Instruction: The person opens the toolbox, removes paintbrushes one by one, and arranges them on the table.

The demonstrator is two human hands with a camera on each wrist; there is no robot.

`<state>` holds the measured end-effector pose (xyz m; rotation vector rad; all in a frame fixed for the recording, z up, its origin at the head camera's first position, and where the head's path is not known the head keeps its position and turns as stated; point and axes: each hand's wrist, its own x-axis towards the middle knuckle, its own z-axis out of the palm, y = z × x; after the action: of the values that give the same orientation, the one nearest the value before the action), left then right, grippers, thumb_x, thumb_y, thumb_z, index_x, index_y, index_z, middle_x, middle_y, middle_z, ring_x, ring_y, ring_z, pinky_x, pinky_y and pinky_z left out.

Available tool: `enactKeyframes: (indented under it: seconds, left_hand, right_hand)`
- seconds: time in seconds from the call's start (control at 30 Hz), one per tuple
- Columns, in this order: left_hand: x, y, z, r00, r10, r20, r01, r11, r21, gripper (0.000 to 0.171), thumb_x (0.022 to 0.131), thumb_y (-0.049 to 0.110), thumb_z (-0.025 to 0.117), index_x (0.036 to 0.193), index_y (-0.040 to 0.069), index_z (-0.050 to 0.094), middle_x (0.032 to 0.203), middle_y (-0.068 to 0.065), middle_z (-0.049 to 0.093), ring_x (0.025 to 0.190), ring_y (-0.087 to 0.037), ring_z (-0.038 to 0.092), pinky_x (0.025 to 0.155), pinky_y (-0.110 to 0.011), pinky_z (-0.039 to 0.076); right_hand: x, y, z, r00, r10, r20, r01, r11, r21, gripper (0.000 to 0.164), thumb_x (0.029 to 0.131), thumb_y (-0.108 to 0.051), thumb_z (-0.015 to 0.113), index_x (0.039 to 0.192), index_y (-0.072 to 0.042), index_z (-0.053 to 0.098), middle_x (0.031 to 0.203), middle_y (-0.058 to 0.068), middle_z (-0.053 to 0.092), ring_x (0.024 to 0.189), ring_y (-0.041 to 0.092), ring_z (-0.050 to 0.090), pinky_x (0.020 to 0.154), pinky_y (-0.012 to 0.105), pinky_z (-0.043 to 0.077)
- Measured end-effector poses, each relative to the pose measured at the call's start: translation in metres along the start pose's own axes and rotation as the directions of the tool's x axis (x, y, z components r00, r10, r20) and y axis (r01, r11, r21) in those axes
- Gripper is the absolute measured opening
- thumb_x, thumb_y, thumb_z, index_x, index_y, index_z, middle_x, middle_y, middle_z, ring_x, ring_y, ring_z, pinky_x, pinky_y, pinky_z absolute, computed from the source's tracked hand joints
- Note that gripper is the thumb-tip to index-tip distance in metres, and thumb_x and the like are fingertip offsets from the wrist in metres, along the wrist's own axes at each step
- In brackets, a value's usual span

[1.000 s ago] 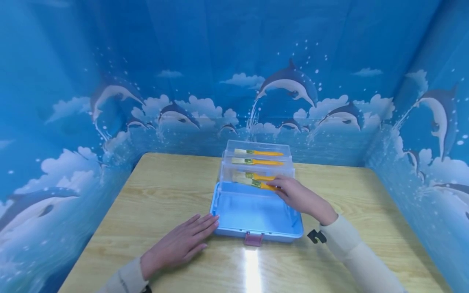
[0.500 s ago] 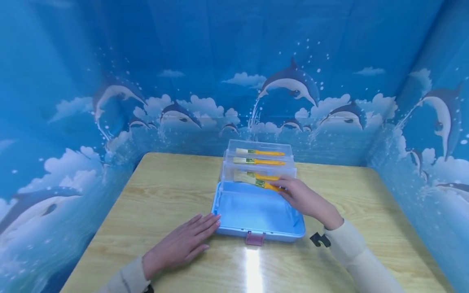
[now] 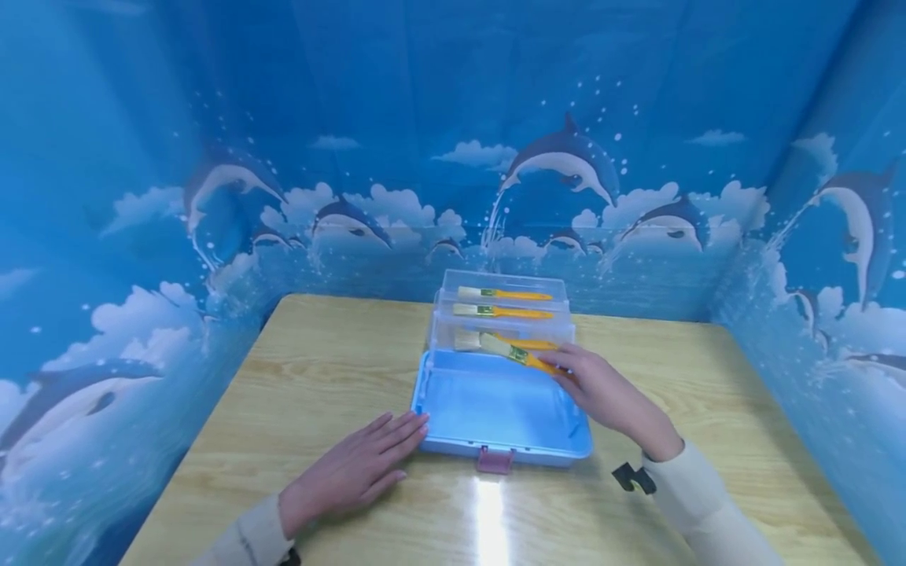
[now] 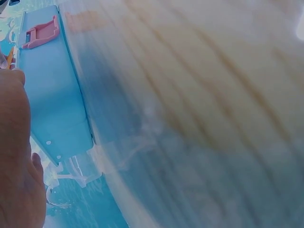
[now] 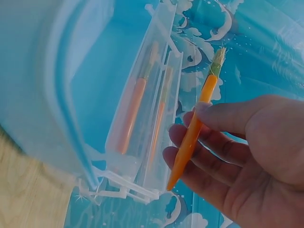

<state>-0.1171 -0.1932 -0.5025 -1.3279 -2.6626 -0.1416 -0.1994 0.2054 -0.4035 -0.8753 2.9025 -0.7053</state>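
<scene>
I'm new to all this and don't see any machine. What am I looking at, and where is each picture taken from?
There is no robot here: a person works with two bare hands. The wide picture comes from a camera worn on the head, looking forward and down. The other two come from cameras on the left and right wrists.

On the wooden table stands an open blue box with a pink latch in front. Clear plastic trays rise at its back, with three paintbrushes in them. The right hand holds another paintbrush with an orange handle. The left hand lies with fingers outstretched at the box's near left corner. Behind everything hangs a dolphin-printed backdrop.
</scene>
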Motion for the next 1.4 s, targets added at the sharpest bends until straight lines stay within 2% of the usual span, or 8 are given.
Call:
enactKeyframes:
  seconds: [0.07, 0.27, 0.37, 0.57, 0.73, 0.9, 1.2, 1.4]
  left_hand:
    - [-0.001, 0.0, 0.0, 1.0, -0.005, 0.007, 0.005, 1.0, -0.01, 0.067, 0.107, 0.035, 0.05, 0.163, 0.015, 0.019, 0.172, 0.001, 0.014, 0.157, -0.019, 0.019, 0.13, -0.033, 0.004]
    - [-0.002, 0.001, 0.001, 1.0, -0.003, -0.004, 0.003, 1.0, 0.0, 0.067, 0.107, 0.036, 0.05, 0.163, 0.015, 0.021, 0.171, 0.001, 0.015, 0.156, -0.019, 0.019, 0.128, -0.04, 0.017]
    - [-0.002, 0.001, 0.0, 1.0, -0.012, -0.007, 0.012, 1.0, 0.008, 0.067, 0.106, 0.037, 0.05, 0.163, 0.015, 0.021, 0.171, 0.002, 0.014, 0.156, -0.018, 0.019, 0.127, -0.041, 0.018]
    - [-0.004, 0.001, 0.0, 0.999, -0.026, 0.022, 0.026, 1.0, -0.012, 0.068, 0.107, 0.036, 0.049, 0.164, 0.017, 0.017, 0.172, 0.004, 0.01, 0.157, -0.017, 0.016, 0.13, -0.031, 0.001]
    - [-0.004, 0.002, 0.001, 0.997, -0.048, 0.055, 0.049, 0.998, -0.034, 0.067, 0.108, 0.038, 0.046, 0.164, 0.02, 0.014, 0.172, 0.007, 0.007, 0.157, -0.014, 0.012, 0.128, -0.03, -0.003]
    - [-0.004, 0.003, 0.002, 0.995, -0.054, 0.081, 0.059, 0.997, -0.059, 0.065, 0.108, 0.039, 0.045, 0.164, 0.021, 0.016, 0.172, 0.008, 0.006, 0.157, -0.014, 0.011, 0.127, -0.027, -0.008]
    - [-0.002, 0.0, 0.002, 0.999, -0.036, 0.039, 0.037, 0.999, -0.03, 0.067, 0.108, 0.037, 0.047, 0.164, 0.02, 0.014, 0.172, 0.006, 0.007, 0.157, -0.014, 0.012, 0.129, -0.028, -0.006]
    - [0.0, -0.001, 0.001, 0.998, -0.042, 0.052, 0.044, 0.998, -0.037, 0.066, 0.108, 0.038, 0.045, 0.164, 0.02, 0.014, 0.172, 0.007, 0.008, 0.157, -0.014, 0.012, 0.128, -0.028, -0.006]
  right_hand:
    - [-0.003, 0.0, 0.0, 1.0, 0.005, -0.007, -0.005, 1.0, 0.002, 0.041, 0.096, -0.001, 0.068, 0.136, -0.005, 0.064, 0.142, 0.016, 0.06, 0.129, 0.035, 0.059, 0.097, 0.049, 0.059]
    - [-0.01, -0.001, 0.0, 0.999, 0.02, -0.033, -0.02, 1.0, 0.011, 0.04, 0.095, 0.0, 0.068, 0.135, -0.003, 0.064, 0.135, 0.015, 0.064, 0.121, 0.032, 0.064, 0.092, 0.046, 0.061]
    - [-0.012, -0.001, 0.0, 0.999, 0.026, -0.045, -0.026, 1.0, 0.011, 0.041, 0.095, 0.001, 0.068, 0.135, -0.004, 0.064, 0.133, 0.014, 0.065, 0.117, 0.03, 0.065, 0.09, 0.045, 0.062]
    - [-0.016, 0.002, 0.003, 0.997, 0.046, -0.054, -0.045, 0.999, 0.012, 0.04, 0.096, 0.0, 0.067, 0.136, -0.005, 0.064, 0.131, 0.013, 0.066, 0.114, 0.028, 0.066, 0.087, 0.041, 0.063]
    - [-0.021, 0.003, 0.005, 0.995, 0.033, -0.092, -0.034, 0.999, -0.003, 0.04, 0.094, 0.001, 0.069, 0.134, -0.005, 0.065, 0.122, 0.009, 0.069, 0.106, 0.023, 0.068, 0.083, 0.037, 0.063]
    - [-0.026, 0.005, 0.009, 0.99, 0.022, -0.137, -0.025, 1.0, -0.018, 0.04, 0.092, 0.003, 0.07, 0.131, -0.003, 0.066, 0.114, 0.007, 0.07, 0.102, 0.022, 0.068, 0.083, 0.038, 0.063]
    - [-0.032, 0.01, 0.012, 0.982, 0.061, -0.179, -0.061, 0.998, 0.007, 0.037, 0.093, 0.003, 0.069, 0.13, -0.002, 0.066, 0.114, 0.008, 0.07, 0.098, 0.02, 0.068, 0.078, 0.034, 0.063]
    - [-0.035, 0.015, 0.013, 0.974, 0.056, -0.219, -0.055, 0.998, 0.01, 0.037, 0.093, 0.003, 0.069, 0.13, -0.002, 0.066, 0.114, 0.009, 0.07, 0.093, 0.017, 0.066, 0.074, 0.03, 0.062]
